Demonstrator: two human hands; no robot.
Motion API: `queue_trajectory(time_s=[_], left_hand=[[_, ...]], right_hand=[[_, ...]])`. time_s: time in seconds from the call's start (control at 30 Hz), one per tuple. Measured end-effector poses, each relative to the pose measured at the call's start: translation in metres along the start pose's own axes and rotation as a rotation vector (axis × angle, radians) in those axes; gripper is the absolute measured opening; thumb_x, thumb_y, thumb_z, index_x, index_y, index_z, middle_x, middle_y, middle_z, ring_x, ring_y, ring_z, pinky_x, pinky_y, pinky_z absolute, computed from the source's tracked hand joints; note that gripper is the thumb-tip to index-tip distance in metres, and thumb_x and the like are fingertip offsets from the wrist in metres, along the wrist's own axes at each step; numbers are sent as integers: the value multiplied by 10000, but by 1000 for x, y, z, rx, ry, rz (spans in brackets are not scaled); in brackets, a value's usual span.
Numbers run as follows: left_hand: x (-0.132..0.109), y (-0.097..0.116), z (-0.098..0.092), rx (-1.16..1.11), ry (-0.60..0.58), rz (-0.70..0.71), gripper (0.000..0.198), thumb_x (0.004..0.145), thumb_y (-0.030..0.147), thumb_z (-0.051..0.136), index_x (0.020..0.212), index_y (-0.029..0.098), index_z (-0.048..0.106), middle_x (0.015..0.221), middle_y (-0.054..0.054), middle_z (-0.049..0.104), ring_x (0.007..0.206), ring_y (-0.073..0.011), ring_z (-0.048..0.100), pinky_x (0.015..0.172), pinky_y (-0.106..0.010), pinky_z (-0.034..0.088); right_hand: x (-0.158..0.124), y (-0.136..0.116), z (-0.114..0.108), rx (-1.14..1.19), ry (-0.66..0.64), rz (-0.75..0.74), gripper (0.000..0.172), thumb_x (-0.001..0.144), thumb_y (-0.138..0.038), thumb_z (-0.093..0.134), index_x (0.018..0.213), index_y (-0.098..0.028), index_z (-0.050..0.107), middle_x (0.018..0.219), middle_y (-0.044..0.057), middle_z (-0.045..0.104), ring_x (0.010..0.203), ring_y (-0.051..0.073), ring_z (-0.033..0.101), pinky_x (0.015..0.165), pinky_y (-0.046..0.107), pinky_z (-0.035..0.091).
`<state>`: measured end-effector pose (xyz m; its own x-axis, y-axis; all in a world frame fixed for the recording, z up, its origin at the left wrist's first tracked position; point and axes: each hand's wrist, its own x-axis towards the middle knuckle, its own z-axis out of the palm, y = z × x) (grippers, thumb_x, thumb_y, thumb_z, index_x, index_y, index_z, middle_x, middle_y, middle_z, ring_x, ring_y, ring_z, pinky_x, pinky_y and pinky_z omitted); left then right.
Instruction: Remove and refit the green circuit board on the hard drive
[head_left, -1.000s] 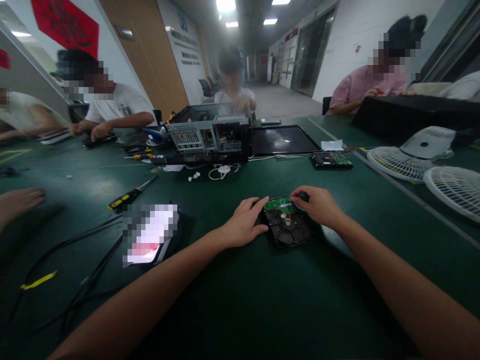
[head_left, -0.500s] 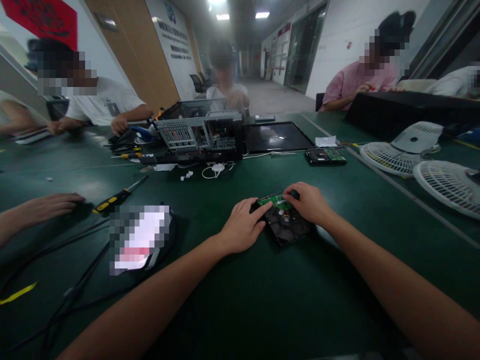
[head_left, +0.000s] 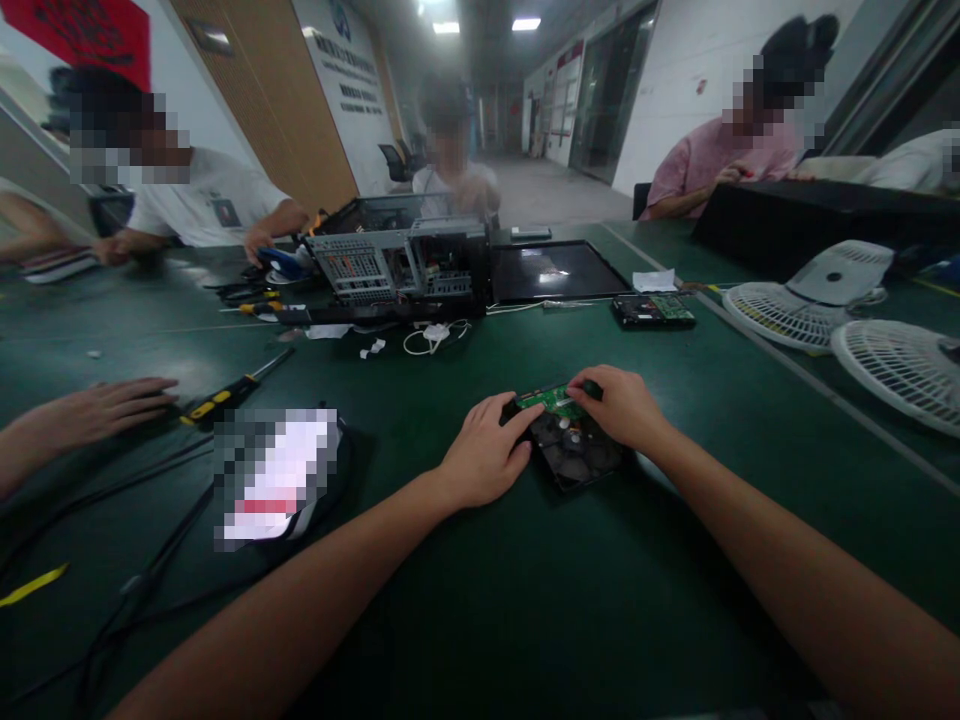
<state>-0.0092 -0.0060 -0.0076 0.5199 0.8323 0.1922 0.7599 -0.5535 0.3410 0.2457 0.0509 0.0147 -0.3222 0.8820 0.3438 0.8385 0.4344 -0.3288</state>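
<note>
No writing can be read: the lettering on the far wall panel (head_left: 352, 75) and the dark marks on the red banner (head_left: 90, 30) are too blurred. A dark green desk (head_left: 525, 610) fills a long room with ceiling lights and a corridor beyond; other people sit round it. The hard drive (head_left: 577, 455) lies flat in the near middle of the desk, circuit side up, its long axis running near to far with the far end leaning a little left and the green board at that end. The left hand (head_left: 487, 455) has its grip on the drive's left edge, thumb and forefinger against it. The right hand (head_left: 619, 405) curls over the far right corner; whether its grip pinches anything there I cannot tell. Far off stand an opened computer case (head_left: 405, 265) and a second drive (head_left: 652, 310); a screwdriver (head_left: 225, 395) lies at left
</note>
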Motion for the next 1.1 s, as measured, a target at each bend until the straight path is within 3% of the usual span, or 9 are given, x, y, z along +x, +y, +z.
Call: queue_trajectory(time_s=[0.3, 0.5, 0.63, 0.83, 0.93, 1.1], left_hand=[[-1, 1, -2, -27, 16, -20, 560, 1006, 367, 522, 1553, 335, 405, 1569, -115, 358, 1474, -342, 335, 1188, -568, 367], [-1, 3, -4, -34, 17, -28, 557, 1005, 373, 522, 1548, 320, 411, 1542, -109, 400, 1447, -331, 366, 1182, -557, 379], [-1, 2, -4, -26, 3, -21, 562, 1007, 376, 513, 1554, 305, 406, 1528, -116, 414, 1442, -330, 370, 1185, -550, 375], [-1, 2, -3, -15, 9, -7, 561, 1001, 368, 521, 1547, 295, 419, 1515, -123, 428, 1429, -327, 384, 1184, -545, 376], [-1, 2, -3, -13, 9, -7, 559, 1009, 383, 508, 1553, 296, 412, 1517, -124, 428, 1435, -328, 379, 1184, -548, 374], [-1, 2, -2, -27, 11, -16, 570, 1009, 398, 503, 1558, 288, 397, 1530, -122, 427, 1446, -326, 375, 1185, -546, 377]], right_hand=[[-2, 1, -15, -10, 33, 128, 287, 951, -341, 579, 1128, -225, 772, 1002, 88, 794, 892, 291, 735, 809, 425, 538], [-1, 5, -24, 2, -96, 100, 272, 938, -435, 599, 1004, -256, 793, 977, 66, 797, 872, 267, 732, 767, 390, 525], [-2, 6, -22, 40, -193, 85, 267, 923, -434, 624, 1045, -257, 781, 1041, 60, 793, 909, 261, 732, 768, 378, 521], [-3, 6, -22, 80, -235, 79, 291, 916, -434, 618, 1066, -241, 777, 1047, 82, 787, 921, 270, 725, 779, 392, 520], [-2, 7, -28, 84, -158, 133, 321, 900, -484, 630, 1043, -241, 784, 1016, 88, 782, 878, 273, 713, 757, 399, 514], [1, 18, -39, 230, 133, 356, 362, 903, -524, 619, 1034, -218, 762, 829, 75, 745, 729, 240, 673, 682, 382, 503]])
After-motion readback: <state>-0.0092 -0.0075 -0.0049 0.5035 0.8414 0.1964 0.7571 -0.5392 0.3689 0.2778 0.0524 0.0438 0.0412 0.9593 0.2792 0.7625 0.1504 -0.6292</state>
